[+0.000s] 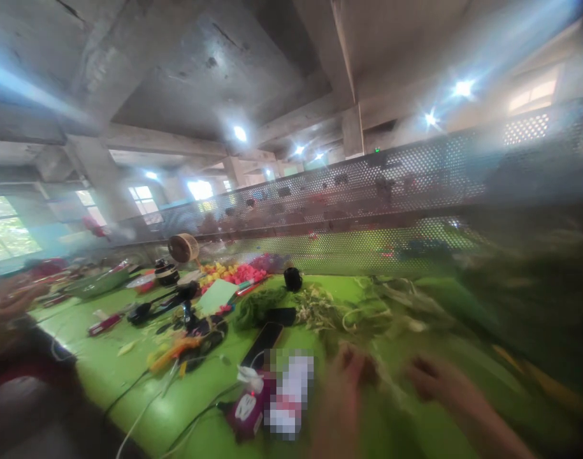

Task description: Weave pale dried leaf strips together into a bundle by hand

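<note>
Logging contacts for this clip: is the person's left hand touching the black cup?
Apart. The head view shows the left hand nearer the camera than the black cup, with pale stems and green tabletop between them.

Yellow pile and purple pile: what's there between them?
A pink pile lies between the yellow pile and the purple pile, in the head view.

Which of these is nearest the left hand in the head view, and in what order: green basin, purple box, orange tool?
From the left hand:
1. Purple box: to its left, near the front edge.
2. Orange tool: farther left.
3. Green basin: far left.
</note>
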The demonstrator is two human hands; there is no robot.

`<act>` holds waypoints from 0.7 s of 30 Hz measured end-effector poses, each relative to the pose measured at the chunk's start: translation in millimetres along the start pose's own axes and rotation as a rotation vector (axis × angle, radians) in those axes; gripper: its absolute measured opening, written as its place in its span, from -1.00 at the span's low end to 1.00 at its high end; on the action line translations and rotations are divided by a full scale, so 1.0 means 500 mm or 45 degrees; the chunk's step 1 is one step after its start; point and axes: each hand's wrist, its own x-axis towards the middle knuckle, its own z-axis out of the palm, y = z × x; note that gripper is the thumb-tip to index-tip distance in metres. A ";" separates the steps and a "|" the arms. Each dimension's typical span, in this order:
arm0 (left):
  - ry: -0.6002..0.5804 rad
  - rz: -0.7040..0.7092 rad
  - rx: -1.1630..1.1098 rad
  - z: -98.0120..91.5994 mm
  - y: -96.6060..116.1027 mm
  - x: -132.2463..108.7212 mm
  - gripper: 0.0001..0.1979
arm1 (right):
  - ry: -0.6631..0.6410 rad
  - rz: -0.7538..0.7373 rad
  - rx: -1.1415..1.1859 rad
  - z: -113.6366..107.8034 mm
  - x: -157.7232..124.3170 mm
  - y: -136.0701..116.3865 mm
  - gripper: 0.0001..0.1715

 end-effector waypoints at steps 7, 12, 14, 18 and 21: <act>-0.139 -0.068 -0.073 0.000 0.001 0.001 -0.50 | -0.152 0.017 0.486 0.024 -0.027 -0.019 -0.69; -0.236 -0.034 -0.190 0.001 -0.008 -0.001 -0.56 | -0.220 0.046 0.587 0.042 -0.032 -0.015 -0.66; -0.227 -0.006 -0.158 0.000 -0.013 0.001 -0.56 | -0.193 -0.005 0.467 0.042 -0.030 -0.013 -0.58; -0.153 0.055 -0.004 -0.005 -0.021 0.007 -0.54 | -0.144 -0.028 0.176 0.038 -0.023 -0.009 -0.50; -0.101 0.088 0.057 -0.008 -0.021 0.008 -0.53 | -0.189 0.028 0.003 0.041 -0.021 -0.006 -0.50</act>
